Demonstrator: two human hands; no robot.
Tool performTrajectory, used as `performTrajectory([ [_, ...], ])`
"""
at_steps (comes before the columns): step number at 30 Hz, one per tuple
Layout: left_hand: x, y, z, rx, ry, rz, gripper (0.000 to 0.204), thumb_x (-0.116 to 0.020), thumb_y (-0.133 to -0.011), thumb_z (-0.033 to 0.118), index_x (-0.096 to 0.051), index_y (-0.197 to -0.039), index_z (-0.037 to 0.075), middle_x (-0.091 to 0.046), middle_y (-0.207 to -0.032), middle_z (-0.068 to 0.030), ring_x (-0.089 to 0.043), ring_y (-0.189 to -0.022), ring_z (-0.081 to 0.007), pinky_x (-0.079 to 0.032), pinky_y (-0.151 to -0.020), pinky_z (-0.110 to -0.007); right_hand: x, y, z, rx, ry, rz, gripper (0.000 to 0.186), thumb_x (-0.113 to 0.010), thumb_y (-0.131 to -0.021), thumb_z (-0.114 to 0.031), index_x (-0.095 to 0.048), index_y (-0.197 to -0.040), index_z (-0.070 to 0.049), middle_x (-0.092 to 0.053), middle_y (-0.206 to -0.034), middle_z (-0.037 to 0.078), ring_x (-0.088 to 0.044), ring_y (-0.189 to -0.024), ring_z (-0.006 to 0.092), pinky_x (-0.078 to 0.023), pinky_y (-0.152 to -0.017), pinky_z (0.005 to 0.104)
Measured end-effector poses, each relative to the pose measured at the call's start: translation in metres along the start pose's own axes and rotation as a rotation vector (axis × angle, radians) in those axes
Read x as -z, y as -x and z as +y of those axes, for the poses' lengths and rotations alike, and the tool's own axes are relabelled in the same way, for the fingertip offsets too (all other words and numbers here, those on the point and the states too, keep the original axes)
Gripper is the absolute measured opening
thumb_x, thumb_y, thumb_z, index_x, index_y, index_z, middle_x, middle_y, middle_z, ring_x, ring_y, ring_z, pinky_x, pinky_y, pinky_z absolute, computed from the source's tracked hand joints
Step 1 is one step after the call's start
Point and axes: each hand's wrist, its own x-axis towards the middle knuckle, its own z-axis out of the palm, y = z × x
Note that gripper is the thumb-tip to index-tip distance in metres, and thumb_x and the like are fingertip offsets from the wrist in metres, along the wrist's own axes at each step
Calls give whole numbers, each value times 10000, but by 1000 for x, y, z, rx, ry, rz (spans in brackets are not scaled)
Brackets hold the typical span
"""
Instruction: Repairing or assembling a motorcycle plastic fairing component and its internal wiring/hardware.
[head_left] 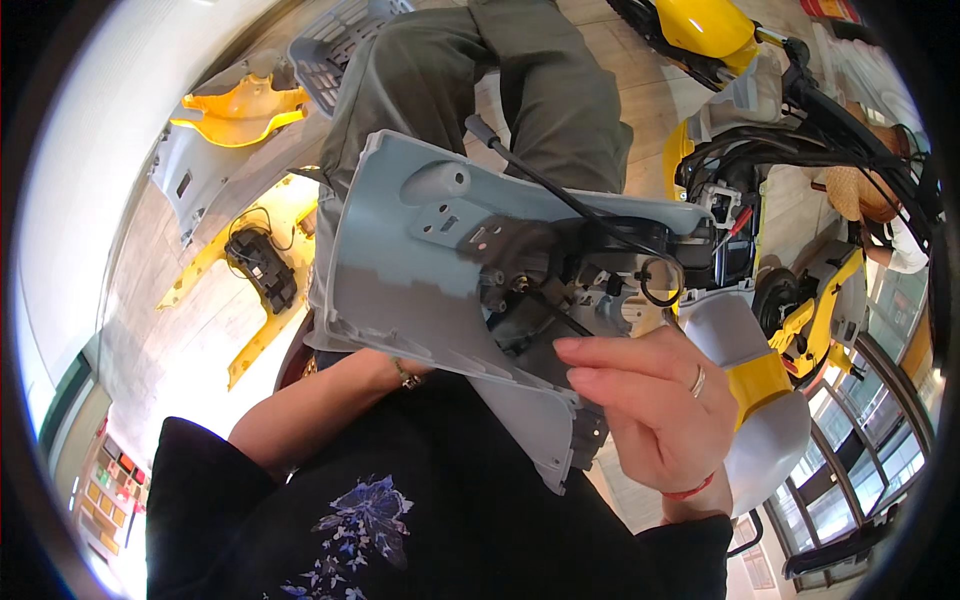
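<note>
A large grey plastic scooter panel (400,285), hollow side up, rests across my lap. Black cables and dark fittings (535,285) sit in its recess, and a black cable with a grey end (530,170) arches over it. My left forearm (325,410) reaches under the panel's near edge, which hides the hand and its fingers. Over the panel's right side is my right hand (655,400), thumb and fingers drawn together. A thin black rod or cable (562,315) runs from the recess to those fingertips; what they pinch is not clear.
Yellow body parts (245,110) and a black unit with wires (262,265) lie on the floor at left. A grey crate (340,45) stands at the upper left. On the right are a partly stripped scooter frame (730,200) and a yellow-and-grey part (760,390).
</note>
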Motion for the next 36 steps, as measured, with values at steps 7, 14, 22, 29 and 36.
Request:
performTrajectory([
  [7,1,2,-1,5,5,7,345,-473,-1016,294,-563,-1211,24,-621,-1077,-74,-582,-985,-156,-476,-887,-320,-5,1,1,-29,-184,107,318,-692,-691,34,-683,-1003,-27,-688,-1058,127,-632,-736,240,-508,-648,322],
  [14,1,3,-1,9,13,2,344,-472,-1017,294,-567,-1206,23,-622,-1071,-73,-582,-981,-155,-477,-884,-318,10,-7,0,130,157,-33,283,-666,-713,-51,-698,-994,-45,-700,-1061,75,-592,-764,193,-460,-641,309],
  [22,3,5,-1,1,25,6,343,-469,-1018,295,-570,-1200,22,-624,-1065,-72,-582,-976,-154,-477,-880,-317,-5,-2,-3,88,50,53,401,-554,-791,106,-607,-1177,16,-601,-1246,186,-649,-970,285,-524,-765,328],
  [29,1,5,-1,7,31,-2,342,-467,-1019,295,-573,-1196,21,-625,-1059,-72,-582,-971,-152,-477,-877,-315,0,8,0,-265,-460,-20,428,-417,-936,47,-440,-1363,65,-551,-1289,288,-664,-1042,366,-516,-897,375],
  [36,1,5,-1,12,33,-10,342,-465,-1020,295,-576,-1191,20,-626,-1053,-71,-582,-967,-151,-477,-874,-314,-2,18,-3,-367,-602,-7,500,-412,-963,49,-289,-1448,52,-491,-1377,263,-607,-1159,347,-469,-968,359],
])
